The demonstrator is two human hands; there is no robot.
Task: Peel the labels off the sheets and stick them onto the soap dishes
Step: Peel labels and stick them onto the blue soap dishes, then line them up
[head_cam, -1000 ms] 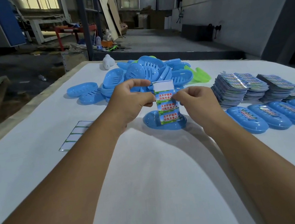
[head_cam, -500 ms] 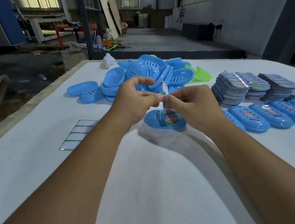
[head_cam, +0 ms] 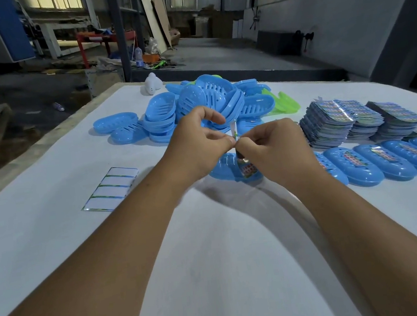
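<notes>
Both hands meet over the middle of the white table [head_cam: 213, 249]. My left hand [head_cam: 198, 146] and my right hand [head_cam: 271, 147] pinch a label sheet [head_cam: 234, 129] between fingertips, held upright and seen nearly edge-on. Its lower end [head_cam: 248, 170] hangs over a blue soap dish [head_cam: 225, 166] lying just beneath my hands. A pile of unlabelled blue soap dishes [head_cam: 196, 107] lies behind. A row of labelled blue dishes [head_cam: 386, 162] runs along the right.
Stacks of printed label sheets [head_cam: 342, 120] stand at the right rear. An empty backing sheet [head_cam: 111, 188] lies at the left. Green dishes [head_cam: 284, 103] and a small white object [head_cam: 152, 83] sit at the far edge. The table's left edge drops to a workshop floor.
The label sheet faced me flat a second ago; it has turned edge-on, and my two hands have closed together on it, fingertips nearly touching.
</notes>
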